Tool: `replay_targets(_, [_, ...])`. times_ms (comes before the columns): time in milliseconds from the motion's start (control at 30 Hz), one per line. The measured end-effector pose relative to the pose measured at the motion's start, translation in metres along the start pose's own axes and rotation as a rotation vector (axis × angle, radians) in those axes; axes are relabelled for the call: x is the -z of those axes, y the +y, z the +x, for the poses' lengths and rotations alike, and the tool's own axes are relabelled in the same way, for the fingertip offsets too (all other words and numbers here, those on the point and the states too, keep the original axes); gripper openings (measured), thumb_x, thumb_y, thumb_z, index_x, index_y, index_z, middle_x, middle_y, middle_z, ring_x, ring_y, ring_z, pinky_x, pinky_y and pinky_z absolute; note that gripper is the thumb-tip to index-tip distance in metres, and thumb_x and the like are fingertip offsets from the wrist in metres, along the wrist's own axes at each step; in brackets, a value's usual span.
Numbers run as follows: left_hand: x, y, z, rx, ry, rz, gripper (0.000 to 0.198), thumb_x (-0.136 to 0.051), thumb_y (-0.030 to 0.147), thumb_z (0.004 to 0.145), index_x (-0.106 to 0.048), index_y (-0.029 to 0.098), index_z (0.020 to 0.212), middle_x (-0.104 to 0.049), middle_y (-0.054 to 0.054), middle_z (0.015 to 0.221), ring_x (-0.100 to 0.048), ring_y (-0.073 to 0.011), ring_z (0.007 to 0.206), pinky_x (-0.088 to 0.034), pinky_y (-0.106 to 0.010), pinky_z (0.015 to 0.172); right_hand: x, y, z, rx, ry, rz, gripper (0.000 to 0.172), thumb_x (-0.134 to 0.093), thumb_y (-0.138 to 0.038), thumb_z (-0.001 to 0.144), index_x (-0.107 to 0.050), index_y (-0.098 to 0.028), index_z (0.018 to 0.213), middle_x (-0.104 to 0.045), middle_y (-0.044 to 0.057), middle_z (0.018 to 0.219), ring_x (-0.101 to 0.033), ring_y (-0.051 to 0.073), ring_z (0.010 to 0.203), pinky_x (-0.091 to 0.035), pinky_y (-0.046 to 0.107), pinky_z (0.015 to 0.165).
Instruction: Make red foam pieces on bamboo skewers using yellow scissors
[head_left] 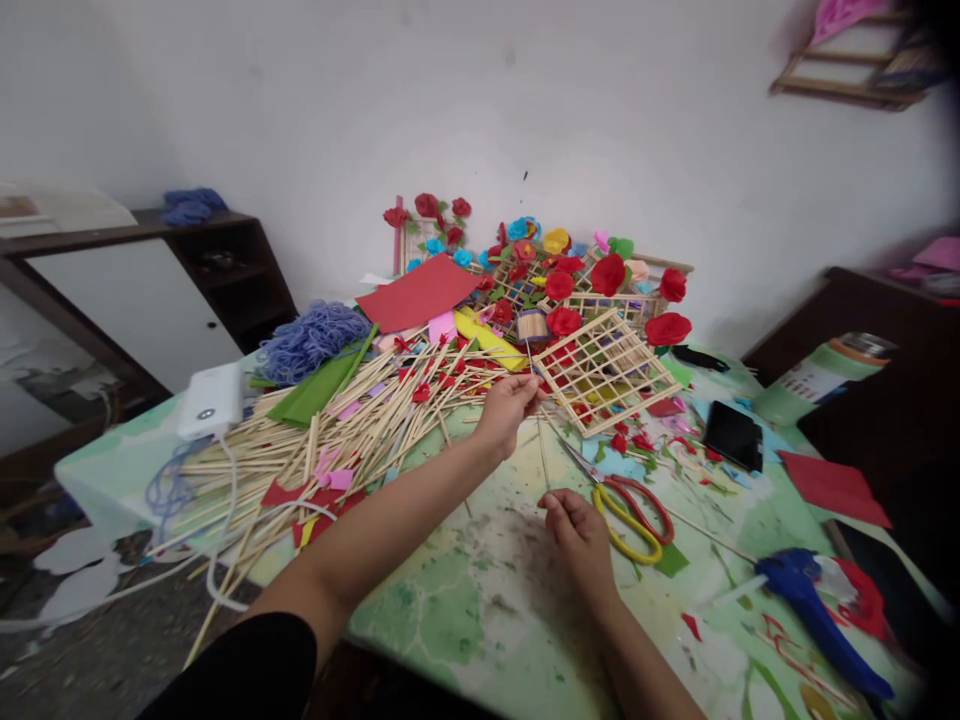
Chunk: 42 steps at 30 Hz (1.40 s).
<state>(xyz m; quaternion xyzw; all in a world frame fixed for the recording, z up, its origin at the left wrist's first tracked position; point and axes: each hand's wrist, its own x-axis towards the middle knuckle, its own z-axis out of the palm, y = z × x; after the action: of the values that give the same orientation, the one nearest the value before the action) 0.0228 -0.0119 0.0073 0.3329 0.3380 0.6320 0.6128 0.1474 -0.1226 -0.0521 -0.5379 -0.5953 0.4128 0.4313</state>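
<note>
My left hand (512, 412) is closed in a pinch over the middle of the table, near the corner of a wooden stick lattice (611, 370). Lower and to the right, my right hand (581, 540) is also pinched shut. Between the two runs a thin, straight strand (543, 455), its top end sticking up past my left fingers; whether it is wire or a fine stick I cannot tell. Scissors (622, 505) with one yellow and one red-orange handle lie just right of my right hand, blades toward the lattice.
Loose wooden sticks (352, 430) and purple-blue yarn (315, 340) cover the table's left. Paper flowers (607, 273) and red paper (420, 292) stand behind. A blue glue gun (817, 610), a phone (733, 436) and a green bottle (817, 380) are to the right.
</note>
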Motion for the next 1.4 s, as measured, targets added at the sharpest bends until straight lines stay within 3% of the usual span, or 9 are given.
replay_targets(233, [-0.001,-0.015,-0.001,0.200,0.060,-0.138,0.006,-0.050,0.011,0.079,-0.054,0.011,0.075,-0.054,0.001,0.056,-0.050,-0.0050,0.048,-0.041,-0.018,0.054,-0.004,-0.003,-0.026,-0.108,-0.010,0.130,0.034,-0.045,-0.049,0.080,-0.056,-0.016,0.082,-0.035,-0.007,0.046,-0.032,0.009,0.040,-0.026,0.020,0.040])
replay_targets(433, [-0.012,-0.026,-0.018,0.187,0.034,-0.174,0.005,-0.052,0.015,0.079,-0.053,0.011,0.077,-0.052,0.002,0.057,-0.050,-0.0043,0.048,-0.039,-0.017,0.053,0.005,0.003,-0.051,-0.053,0.023,-0.216,0.040,-0.038,-0.044,0.083,-0.061,-0.013,0.094,-0.047,-0.003,0.048,-0.047,0.013,0.045,-0.038,0.024,0.047])
replay_targets(600, [-0.036,-0.012,-0.064,-0.057,-0.287,-0.198,0.016,-0.060,0.027,0.076,-0.055,0.013,0.081,-0.052,0.003,0.058,-0.045,-0.0039,0.047,-0.034,-0.017,0.049,0.024,0.010,-0.050,0.107,0.068,-0.655,0.030,-0.040,-0.030,0.084,-0.066,-0.016,0.087,-0.065,0.009,0.079,-0.059,0.020,0.074,-0.044,0.031,0.069])
replay_targets(733, [-0.042,-0.013,-0.093,-0.078,-0.494,-0.070,0.019,-0.058,0.031,0.077,-0.057,0.013,0.078,-0.052,0.002,0.056,-0.043,-0.0041,0.045,-0.034,-0.019,0.048,0.027,0.009,-0.038,0.295,0.084,-0.753,0.025,-0.041,-0.018,0.081,-0.066,-0.016,0.083,-0.065,0.011,0.094,-0.056,0.022,0.089,-0.042,0.036,0.081])
replay_targets(833, [-0.039,-0.025,-0.102,-0.042,-0.534,-0.016,0.020,-0.060,0.033,0.075,-0.057,0.012,0.077,-0.053,0.001,0.058,-0.042,-0.0040,0.046,-0.034,-0.020,0.048,0.022,0.009,-0.034,0.366,0.035,-0.728,0.025,-0.043,-0.011,0.076,-0.066,-0.017,0.082,-0.064,0.009,0.094,-0.054,0.022,0.094,-0.041,0.035,0.083])
replay_targets(967, [-0.037,-0.024,-0.098,-0.049,-0.492,0.014,0.020,-0.061,0.031,0.074,-0.059,0.012,0.077,-0.054,0.001,0.057,-0.040,-0.0036,0.045,-0.032,-0.019,0.047,0.028,0.011,-0.036,0.336,0.029,-0.759,0.022,-0.048,-0.017,0.076,-0.064,-0.016,0.090,-0.063,0.010,0.098,-0.054,0.022,0.095,-0.041,0.036,0.084])
replay_targets(1100, [-0.032,-0.002,-0.082,-0.091,-0.304,-0.102,0.015,-0.062,0.027,0.074,-0.058,0.013,0.080,-0.053,0.003,0.057,-0.037,-0.0020,0.044,-0.028,-0.016,0.045,0.058,0.012,-0.026,0.266,0.106,-0.966,0.030,-0.049,-0.030,0.079,-0.061,-0.010,0.098,-0.060,0.015,0.105,-0.050,0.025,0.101,-0.036,0.038,0.091])
replay_targets(1233, [-0.010,-0.002,-0.065,0.175,-0.189,-0.192,0.016,-0.065,0.020,0.070,-0.057,0.010,0.079,-0.050,0.003,0.060,-0.032,0.0010,0.042,-0.023,-0.012,0.041,0.085,0.012,-0.004,0.094,0.078,-1.186,0.034,-0.048,-0.016,0.072,-0.057,-0.009,0.104,-0.059,0.016,0.107,-0.051,0.026,0.102,-0.035,0.037,0.090])
replay_targets(1400, [0.017,-0.031,-0.064,0.437,-0.073,-0.175,0.011,-0.060,0.010,0.071,-0.055,0.008,0.080,-0.046,0.004,0.057,-0.027,0.0024,0.038,-0.017,-0.010,0.036,0.087,0.016,0.018,-0.016,0.024,-1.229,0.036,-0.046,-0.019,0.073,-0.054,-0.010,0.107,-0.061,0.015,0.099,-0.056,0.025,0.092,-0.040,0.032,0.078])
